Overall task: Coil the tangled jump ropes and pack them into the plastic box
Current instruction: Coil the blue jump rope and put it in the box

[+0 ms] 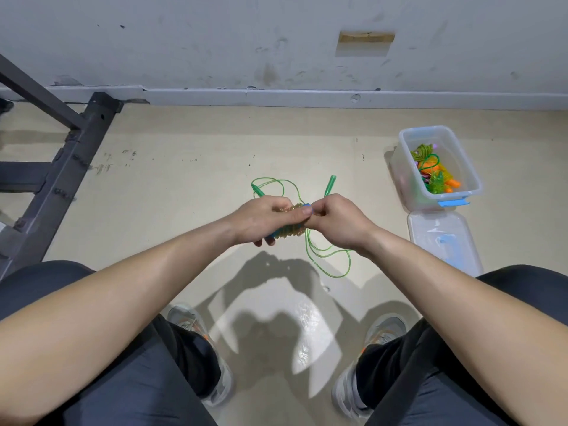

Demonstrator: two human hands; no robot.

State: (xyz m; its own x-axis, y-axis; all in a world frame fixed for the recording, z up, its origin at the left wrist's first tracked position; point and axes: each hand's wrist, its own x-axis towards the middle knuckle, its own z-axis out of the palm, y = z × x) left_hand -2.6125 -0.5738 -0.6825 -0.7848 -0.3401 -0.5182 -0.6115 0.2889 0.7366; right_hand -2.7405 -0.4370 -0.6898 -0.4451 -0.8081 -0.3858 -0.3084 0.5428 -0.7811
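Note:
My left hand (pixel 263 219) grips a yellow jump rope (pixel 291 231) that is wound in tight coils round its blue handles. My right hand (pixel 335 219) pinches the upper end of that bundle, by a blue handle tip. Below my hands, a green jump rope (pixel 330 253) lies loose on the floor with its two green handles pointing up past my knuckles. A clear plastic box (pixel 471 175) stands open at the right and holds several coiled ropes in green and orange.
The box's clear lid (pixel 442 238) with blue clips lies on the floor just in front of the box. A dark metal frame (pixel 66 167) stands at the left. A grey wall and skirting run along the back. My knees and shoes fill the bottom.

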